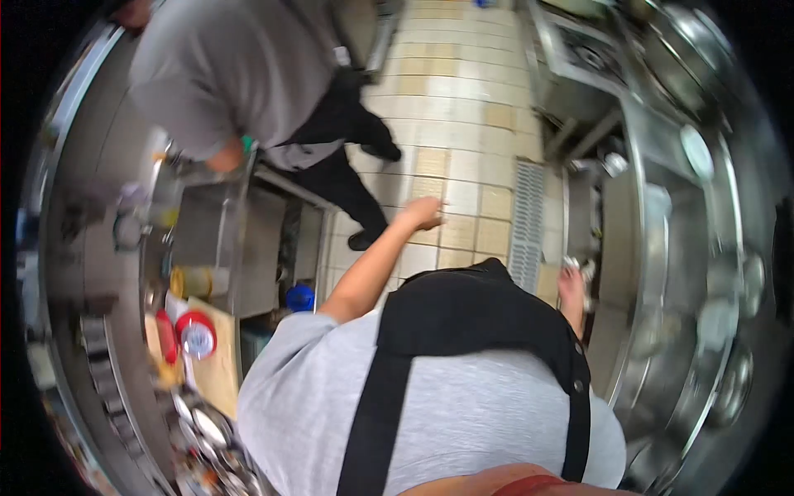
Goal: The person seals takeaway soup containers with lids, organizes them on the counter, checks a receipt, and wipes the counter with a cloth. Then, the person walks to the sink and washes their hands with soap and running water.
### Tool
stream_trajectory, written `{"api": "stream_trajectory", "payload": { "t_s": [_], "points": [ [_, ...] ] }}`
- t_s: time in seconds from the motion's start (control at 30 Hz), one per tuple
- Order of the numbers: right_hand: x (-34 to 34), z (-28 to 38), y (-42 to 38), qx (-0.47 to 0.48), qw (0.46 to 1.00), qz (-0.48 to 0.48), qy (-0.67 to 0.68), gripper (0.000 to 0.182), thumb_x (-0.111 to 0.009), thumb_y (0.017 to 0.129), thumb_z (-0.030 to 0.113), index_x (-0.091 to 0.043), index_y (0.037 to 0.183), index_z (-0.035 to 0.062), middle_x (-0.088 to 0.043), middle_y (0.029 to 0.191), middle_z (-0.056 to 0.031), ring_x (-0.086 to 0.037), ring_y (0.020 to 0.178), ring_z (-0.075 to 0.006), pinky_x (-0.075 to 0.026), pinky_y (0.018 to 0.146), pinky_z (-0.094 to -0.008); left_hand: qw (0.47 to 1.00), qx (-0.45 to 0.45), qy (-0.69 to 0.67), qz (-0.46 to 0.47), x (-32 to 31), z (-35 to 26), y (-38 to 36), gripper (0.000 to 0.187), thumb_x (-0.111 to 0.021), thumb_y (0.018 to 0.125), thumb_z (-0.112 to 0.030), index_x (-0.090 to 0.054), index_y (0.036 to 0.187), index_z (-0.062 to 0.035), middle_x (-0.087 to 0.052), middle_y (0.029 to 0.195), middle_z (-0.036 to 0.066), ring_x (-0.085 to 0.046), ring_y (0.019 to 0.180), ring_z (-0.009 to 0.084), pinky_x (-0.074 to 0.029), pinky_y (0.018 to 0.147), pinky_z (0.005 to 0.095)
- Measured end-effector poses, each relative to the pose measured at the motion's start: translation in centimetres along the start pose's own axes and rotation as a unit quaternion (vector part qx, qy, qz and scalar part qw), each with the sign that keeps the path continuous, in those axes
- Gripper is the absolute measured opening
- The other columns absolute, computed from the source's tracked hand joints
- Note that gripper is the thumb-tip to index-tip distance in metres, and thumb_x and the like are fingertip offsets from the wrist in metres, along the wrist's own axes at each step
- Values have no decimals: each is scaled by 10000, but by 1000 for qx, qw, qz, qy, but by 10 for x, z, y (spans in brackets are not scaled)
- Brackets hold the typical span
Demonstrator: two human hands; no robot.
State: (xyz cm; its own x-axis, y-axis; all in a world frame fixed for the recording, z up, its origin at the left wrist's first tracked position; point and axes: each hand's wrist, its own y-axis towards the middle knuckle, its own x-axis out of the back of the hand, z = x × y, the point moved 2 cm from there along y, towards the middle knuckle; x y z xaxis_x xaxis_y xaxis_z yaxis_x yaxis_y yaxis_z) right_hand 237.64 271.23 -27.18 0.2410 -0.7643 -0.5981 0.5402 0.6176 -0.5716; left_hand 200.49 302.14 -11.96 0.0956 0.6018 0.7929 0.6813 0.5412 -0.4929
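My left hand (pixel 424 214) reaches forward over the tiled floor (pixel 463 178). Its fingers are loosely bent and a little apart, and I see nothing in them. Low on the right, beside the steel counter, is my right hand (pixel 571 287), with its fingers curled. Small whitish bits (pixel 588 269) show at those fingertips; blur hides whether they are held or lie behind the hand. A black apron (pixel 471 310) covers my front.
A co-worker in a grey shirt (pixel 240 66) stands ahead on the left, beside a steel sink (pixel 203 207). A cutting board (pixel 217 347) bears a red-rimmed bowl (pixel 197 335). A floor drain grate (pixel 526 223) runs along the right. Steel pans (pixel 732 384) line the right counter.
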Motion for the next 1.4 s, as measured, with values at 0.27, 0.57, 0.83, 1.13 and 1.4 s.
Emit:
{"api": "stream_trajectory", "payload": {
  "t_s": [0.27,0.57,0.83,1.13,1.4],
  "points": [
    [-17,45,172,-114,975,86,-170,199,-493,952,245,-514,981,49,-524,739,-25,-512,645,-138,-412,520,-265,971,-48,-165,-168,69,20,157,509,-620,814,-311,-503,1236,-51,-555,1181,207,-511,1111,360,-412,943,418],
    [-413,34,422,-133,958,183,-177,133,-543,891,47,-560,992,-38,-604,893,-102,-582,758,-163,-487,644,-214,935,302,-188,3,-77,207,120,407,-630,719,-341,-652,916,14,-631,975,244,-610,927,386,-502,777,431],
    [-663,-98,542,-257,926,247,-125,174,-538,860,13,-510,1023,-40,-594,954,-141,-607,839,-215,-540,716,-257,801,473,-365,38,-99,174,105,447,-571,793,-400,-628,1021,-19,-632,999,217,-610,951,343,-476,823,406],
    [-731,-195,639,-259,919,-41,-293,135,-524,877,75,-532,995,9,-577,899,-131,-574,681,-182,-500,529,-223,744,426,-451,-246,131,237,283,442,-619,822,-302,-560,1166,-30,-635,1023,173,-619,959,287,-480,816,353],
    [-901,-378,636,-306,758,198,-540,101,-500,831,59,-575,898,52,-566,864,-111,-575,683,-194,-501,478,-275,551,537,-444,-459,264,178,321,393,-604,844,-199,-532,1193,-32,-633,1046,157,-633,932,251,-495,804,333]
  ]
}}
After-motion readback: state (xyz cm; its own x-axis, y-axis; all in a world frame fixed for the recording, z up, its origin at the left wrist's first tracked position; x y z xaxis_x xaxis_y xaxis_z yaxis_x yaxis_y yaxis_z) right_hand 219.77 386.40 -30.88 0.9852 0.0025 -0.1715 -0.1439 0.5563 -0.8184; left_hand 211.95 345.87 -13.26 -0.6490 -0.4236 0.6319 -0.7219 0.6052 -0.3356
